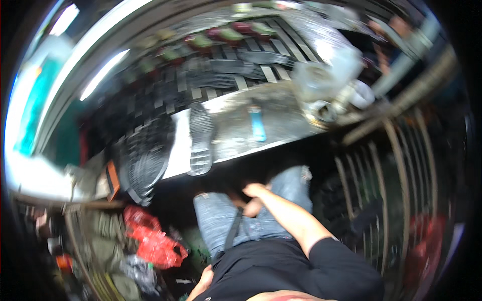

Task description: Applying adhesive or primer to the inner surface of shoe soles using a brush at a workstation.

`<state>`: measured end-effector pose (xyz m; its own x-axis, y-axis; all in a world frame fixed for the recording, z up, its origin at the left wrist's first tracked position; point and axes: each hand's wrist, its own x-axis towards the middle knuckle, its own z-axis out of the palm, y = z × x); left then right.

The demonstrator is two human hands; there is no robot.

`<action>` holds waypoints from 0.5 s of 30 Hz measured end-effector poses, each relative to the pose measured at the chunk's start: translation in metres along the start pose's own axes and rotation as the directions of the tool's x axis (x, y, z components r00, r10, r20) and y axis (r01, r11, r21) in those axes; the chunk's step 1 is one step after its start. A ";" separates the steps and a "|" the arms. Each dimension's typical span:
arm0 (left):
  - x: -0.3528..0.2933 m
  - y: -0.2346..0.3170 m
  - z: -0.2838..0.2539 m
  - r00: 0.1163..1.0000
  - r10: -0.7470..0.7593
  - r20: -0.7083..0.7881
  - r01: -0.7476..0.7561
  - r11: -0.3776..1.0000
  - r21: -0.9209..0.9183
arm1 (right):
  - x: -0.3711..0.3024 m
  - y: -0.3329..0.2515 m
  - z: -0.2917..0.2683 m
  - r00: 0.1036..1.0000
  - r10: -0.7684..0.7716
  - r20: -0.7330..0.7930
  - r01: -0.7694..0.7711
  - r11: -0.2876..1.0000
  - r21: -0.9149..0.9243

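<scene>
My right hand [254, 195] is low between my knees, in front of the bench's edge, with its fingers curled in. Blur and shadow hide what they hold, if anything. A narrow black strip [233, 230] lies over my lap just below that hand; I cannot tell whether the two touch. Of my left arm [203, 280] only a piece shows at my left side, and its fingers are not visible. On the bench, beyond my knees, rests a black ridged shoe sole [201, 138]. To its right lies a blue-handled tool [257, 124], its kind unclear.
Several dark soles [145, 155] are heaped at the bench's left. Behind runs a slatted rack [281, 40] bearing more soles and shoe parts. Cloudy plastic containers [314, 80] and an open tin [321, 113] stand right. A red plastic bag [158, 241] lies low left; metal racks [396, 175] flank me right.
</scene>
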<state>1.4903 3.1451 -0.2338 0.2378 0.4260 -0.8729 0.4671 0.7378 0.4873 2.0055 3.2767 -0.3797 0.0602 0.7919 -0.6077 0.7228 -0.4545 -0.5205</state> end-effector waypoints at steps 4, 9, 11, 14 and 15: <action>-0.045 0.036 0.023 0.960 -0.280 0.004 0.277 0.953 0.122 | -0.004 0.022 0.011 0.999 0.036 -0.021 -0.036 0.999 0.035; -0.031 -0.003 0.016 0.891 -0.311 0.330 0.277 0.950 0.148 | -0.012 0.002 0.001 0.989 0.142 0.031 -0.144 0.988 0.053; -0.043 -0.001 0.023 0.903 -0.282 0.325 0.271 0.959 0.081 | -0.008 0.001 0.008 0.996 0.091 0.021 -0.092 0.992 0.087; -0.047 -0.009 0.027 0.895 -0.262 0.362 0.261 0.964 0.053 | -0.021 -0.006 0.003 0.999 0.036 -0.024 -0.032 0.990 0.137; -0.039 -0.016 0.020 0.883 -0.277 0.380 0.260 0.961 0.097 | -0.023 -0.005 -0.001 0.998 0.011 -0.056 -0.001 0.985 0.171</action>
<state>1.4904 3.1062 -0.2083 0.4041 -0.0273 -0.9143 0.5929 0.7690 0.2391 2.0009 3.2617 -0.3626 0.1067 0.8087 -0.5784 0.5944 -0.5182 -0.6149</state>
